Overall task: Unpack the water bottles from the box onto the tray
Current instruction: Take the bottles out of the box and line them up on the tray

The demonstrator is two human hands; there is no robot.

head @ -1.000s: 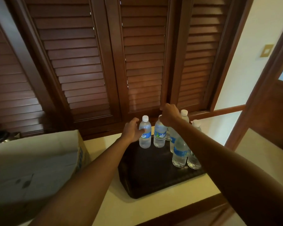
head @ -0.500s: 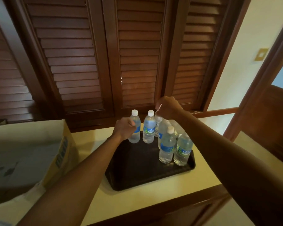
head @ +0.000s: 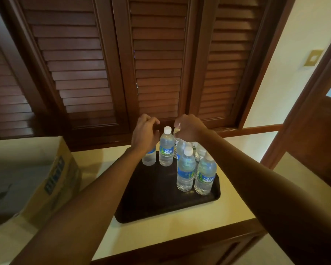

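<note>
A dark tray [head: 157,205] lies on the cream counter with several clear water bottles standing upright on it. My left hand [head: 144,135] hovers over the leftmost bottle [head: 149,158], fingers loosely curled and lifted off it, hiding its cap. Beside it stands a white-capped bottle [head: 166,150]. My right hand [head: 189,129] pinches the top of a bottle at the back [head: 181,148], most of it hidden behind the others. Two bottles [head: 186,169] [head: 205,175] stand at the tray's front right. The cardboard box [head: 52,175] sits open at the left.
Dark louvered wooden shutters [head: 157,64] rise just behind the counter [head: 161,238]. A wooden door frame [head: 304,104] stands at the right, and a brass switch plate [head: 313,57] is on the pale wall. The tray's front left part is bare.
My left hand has let go of the leftmost bottle and risen above it. My right hand stays on the top of the back bottle. The view has shifted right.
</note>
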